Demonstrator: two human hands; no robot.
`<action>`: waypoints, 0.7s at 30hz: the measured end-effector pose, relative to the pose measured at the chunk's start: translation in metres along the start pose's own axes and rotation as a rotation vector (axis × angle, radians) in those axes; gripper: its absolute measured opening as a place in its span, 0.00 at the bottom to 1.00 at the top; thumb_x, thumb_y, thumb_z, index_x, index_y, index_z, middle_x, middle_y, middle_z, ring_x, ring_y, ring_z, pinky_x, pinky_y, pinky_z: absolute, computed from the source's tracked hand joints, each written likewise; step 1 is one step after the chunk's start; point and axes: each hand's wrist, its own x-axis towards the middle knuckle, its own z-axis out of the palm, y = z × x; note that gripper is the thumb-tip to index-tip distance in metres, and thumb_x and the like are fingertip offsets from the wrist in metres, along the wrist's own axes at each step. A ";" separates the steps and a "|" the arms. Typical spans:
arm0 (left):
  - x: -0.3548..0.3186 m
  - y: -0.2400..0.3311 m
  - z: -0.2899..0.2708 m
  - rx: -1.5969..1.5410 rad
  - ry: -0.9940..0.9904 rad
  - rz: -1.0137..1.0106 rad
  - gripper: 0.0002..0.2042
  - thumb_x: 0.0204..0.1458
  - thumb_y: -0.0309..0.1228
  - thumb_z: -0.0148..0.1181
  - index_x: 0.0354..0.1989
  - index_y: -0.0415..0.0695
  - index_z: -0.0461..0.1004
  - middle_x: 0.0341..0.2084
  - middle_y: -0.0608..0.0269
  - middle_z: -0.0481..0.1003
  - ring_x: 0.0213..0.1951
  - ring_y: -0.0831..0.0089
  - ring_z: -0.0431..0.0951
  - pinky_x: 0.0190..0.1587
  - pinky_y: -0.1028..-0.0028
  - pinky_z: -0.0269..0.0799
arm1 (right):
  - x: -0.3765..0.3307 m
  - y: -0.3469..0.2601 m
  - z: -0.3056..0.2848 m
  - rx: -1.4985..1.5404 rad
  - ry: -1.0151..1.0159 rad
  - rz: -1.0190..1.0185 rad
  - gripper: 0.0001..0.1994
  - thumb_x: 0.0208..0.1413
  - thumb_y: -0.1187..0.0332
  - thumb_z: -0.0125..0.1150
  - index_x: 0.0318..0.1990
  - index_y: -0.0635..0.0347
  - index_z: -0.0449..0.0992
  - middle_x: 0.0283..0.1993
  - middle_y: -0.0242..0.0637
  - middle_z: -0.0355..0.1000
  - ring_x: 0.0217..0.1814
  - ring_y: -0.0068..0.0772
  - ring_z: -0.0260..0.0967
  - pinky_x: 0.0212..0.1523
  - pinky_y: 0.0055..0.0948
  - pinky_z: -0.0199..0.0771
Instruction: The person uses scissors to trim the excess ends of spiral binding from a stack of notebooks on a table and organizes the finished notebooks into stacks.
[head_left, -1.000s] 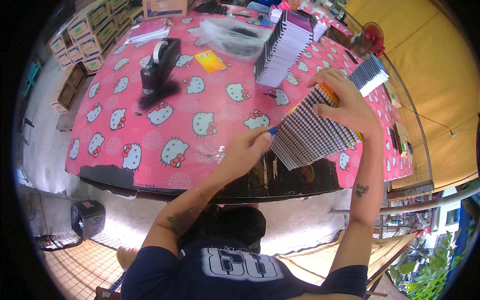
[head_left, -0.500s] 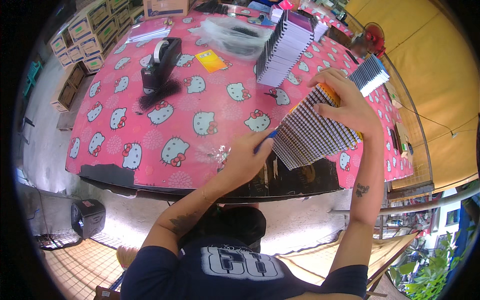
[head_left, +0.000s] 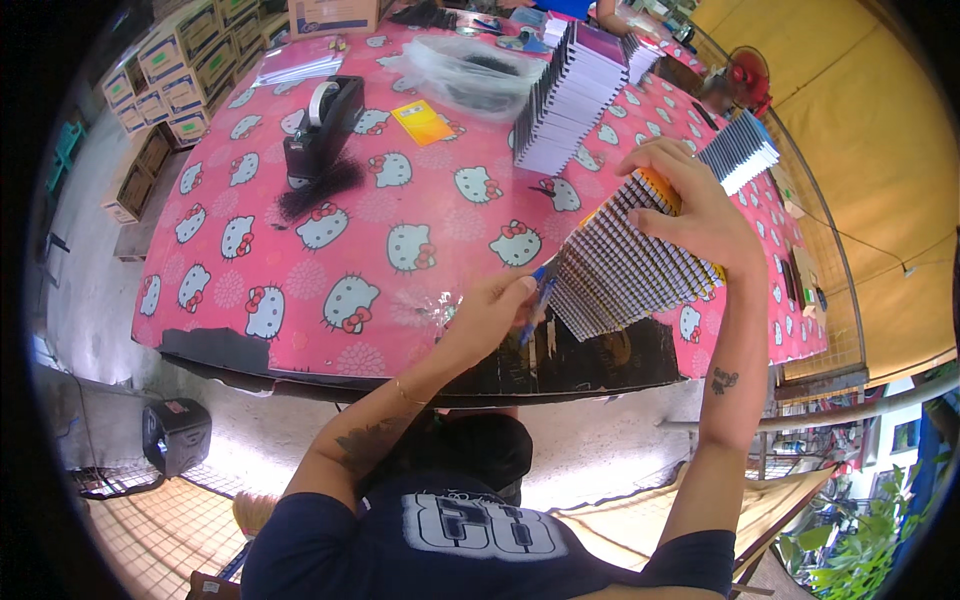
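Right hand (head_left: 690,215) grip clamped over top of fanned notebook stack (head_left: 625,265), stack tilted at bench (head_left: 300,260) near edge. Left hand (head_left: 490,315) grip pinched on blue pen (head_left: 533,300), at 9 o'clock, touching stack end. Two more notebook stacks: one (head_left: 570,95) at 12 o'clock, one (head_left: 740,150) at 1 o'clock. One tape dispenser (head_left: 320,130), one clear bag (head_left: 460,75) with dark contents.

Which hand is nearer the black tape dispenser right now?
Left. The left hand holds a blue pen at the near table edge, well short of the tape dispenser. The right hand rests on the fanned notebook stack, farther away.
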 end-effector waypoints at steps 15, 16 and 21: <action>0.000 -0.003 -0.008 -0.048 0.035 -0.097 0.19 0.63 0.39 0.47 0.52 0.35 0.70 0.37 0.55 0.77 0.33 0.67 0.80 0.40 0.68 0.77 | -0.001 -0.005 0.000 0.016 -0.006 0.037 0.20 0.41 0.63 0.64 0.45 0.55 0.74 0.46 0.39 0.69 0.52 0.46 0.66 0.54 0.40 0.65; 0.002 -0.004 -0.008 -0.060 0.038 -0.116 0.19 0.63 0.39 0.47 0.52 0.35 0.70 0.37 0.55 0.76 0.34 0.67 0.80 0.40 0.68 0.78 | -0.001 -0.004 0.000 0.014 -0.001 0.030 0.20 0.41 0.63 0.64 0.45 0.55 0.74 0.46 0.39 0.69 0.52 0.46 0.66 0.54 0.40 0.65; 0.008 -0.010 -0.011 -0.108 0.021 -0.131 0.19 0.63 0.38 0.45 0.51 0.33 0.69 0.37 0.53 0.75 0.35 0.64 0.81 0.38 0.67 0.80 | -0.001 -0.002 0.001 0.007 0.004 0.023 0.21 0.41 0.63 0.64 0.46 0.55 0.73 0.47 0.39 0.69 0.53 0.47 0.65 0.55 0.40 0.65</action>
